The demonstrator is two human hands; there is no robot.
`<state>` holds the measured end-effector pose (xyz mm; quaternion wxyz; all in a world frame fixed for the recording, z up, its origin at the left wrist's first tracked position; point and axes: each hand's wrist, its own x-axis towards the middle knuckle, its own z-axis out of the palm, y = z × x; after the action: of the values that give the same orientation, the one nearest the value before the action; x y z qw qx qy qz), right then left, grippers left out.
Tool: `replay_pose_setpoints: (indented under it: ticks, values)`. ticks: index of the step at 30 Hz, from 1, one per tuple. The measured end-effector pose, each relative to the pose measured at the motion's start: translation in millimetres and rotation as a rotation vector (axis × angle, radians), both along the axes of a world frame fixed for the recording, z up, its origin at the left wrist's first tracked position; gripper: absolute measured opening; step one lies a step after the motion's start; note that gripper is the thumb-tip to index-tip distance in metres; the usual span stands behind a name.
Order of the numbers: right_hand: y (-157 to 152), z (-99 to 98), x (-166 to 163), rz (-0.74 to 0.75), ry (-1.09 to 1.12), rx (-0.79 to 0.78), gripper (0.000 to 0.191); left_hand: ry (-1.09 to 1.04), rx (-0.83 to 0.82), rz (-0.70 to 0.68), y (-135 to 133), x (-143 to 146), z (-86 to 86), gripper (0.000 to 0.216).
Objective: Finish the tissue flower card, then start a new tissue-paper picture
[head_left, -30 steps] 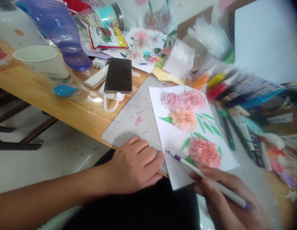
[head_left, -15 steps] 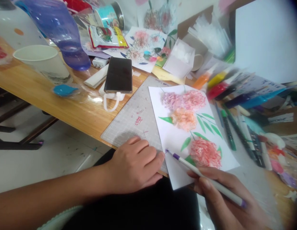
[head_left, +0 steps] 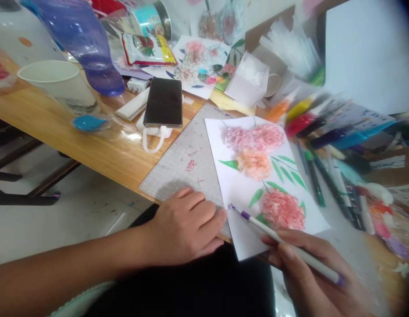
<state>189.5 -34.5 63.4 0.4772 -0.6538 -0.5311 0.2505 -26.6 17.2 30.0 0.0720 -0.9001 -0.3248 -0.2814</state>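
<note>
A white sheet painted with pink and orange flowers and green leaves lies on a grey cutting mat. My right hand grips a white pen with purple ends; its tip touches the sheet's left edge beside a small purple mark. My left hand rests fingers-down on the mat's near edge, fingertips pressing at the sheet's lower left side, holding nothing.
A black phone lies behind the mat on the wooden table. A paper cup, a purple plastic bottle and a blue blob sit left. Markers and paint tubes crowd the right. More flower paintings lie behind.
The pen tip has shifted very slightly along the sheet's left edge. My left hand stays where it was.
</note>
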Motion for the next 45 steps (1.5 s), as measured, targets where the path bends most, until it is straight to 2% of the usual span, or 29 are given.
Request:
replay_pose_setpoints:
  ticks: [7, 20, 27, 32, 45]
  values:
    - [-0.8, -0.6, 1.1, 0.038, -0.017, 0.018, 0.012, -0.01, 0.008, -0.004, 0.2, 0.5, 0.2, 0.031]
    - [-1.1, -1.3, 0.7, -0.031, 0.003, 0.002, 0.012, -0.005, 0.002, 0.004, -1.0, -0.2, 1.1, 0.03]
    - [0.7, -1.5, 0.0, 0.028, 0.039, -0.008, 0.013, 0.004, -0.001, 0.003, -0.3, -0.4, 0.2, 0.031]
    - [0.2, -0.3, -1.1, -0.014, 0.077, -0.013, 0.012, 0.003, -0.002, 0.001, 1.0, 0.4, 0.4, 0.031]
    - [-2.1, -3.4, 5.0, 0.021, 0.007, 0.02, 0.01, 0.004, 0.004, 0.003, -0.9, 0.1, -0.3, 0.031]
